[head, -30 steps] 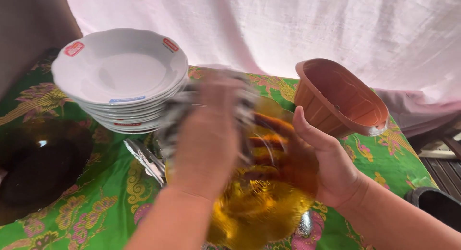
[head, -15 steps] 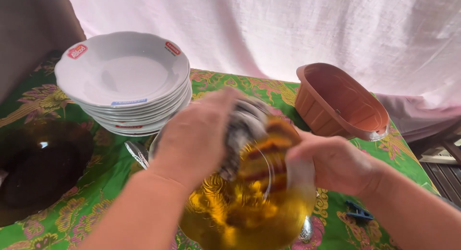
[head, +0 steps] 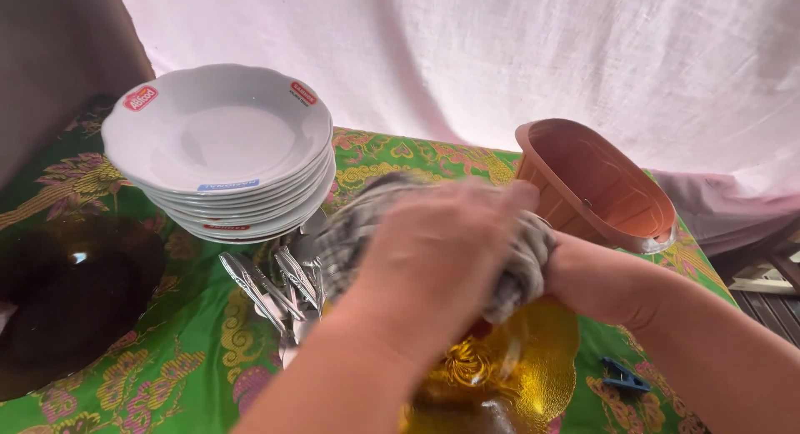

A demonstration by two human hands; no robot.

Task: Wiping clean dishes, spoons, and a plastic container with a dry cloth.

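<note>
My left hand (head: 442, 250) presses a grey checked cloth (head: 354, 230) down over the top of an amber glass plate (head: 508, 367), which is tilted in front of me. The cloth wraps over the plate's upper edge and hides most of it. My right hand (head: 587, 275) comes in from the right and grips the plate's far side; its fingers are covered by the cloth, and only the wrist and the heel of the hand show.
A stack of white deep plates (head: 217, 142) stands at the back left, with several metal spoons (head: 275, 284) lying below it. A terracotta plastic basket (head: 600, 184) leans at the back right. A dark glass plate (head: 67, 292) lies left. A blue clothes peg (head: 625, 376) rests on the green patterned tablecloth (head: 167, 376).
My left hand has swept the cloth up and to the right over the plate. The plate has dropped lower in view, and my right hand is now hidden behind the cloth.
</note>
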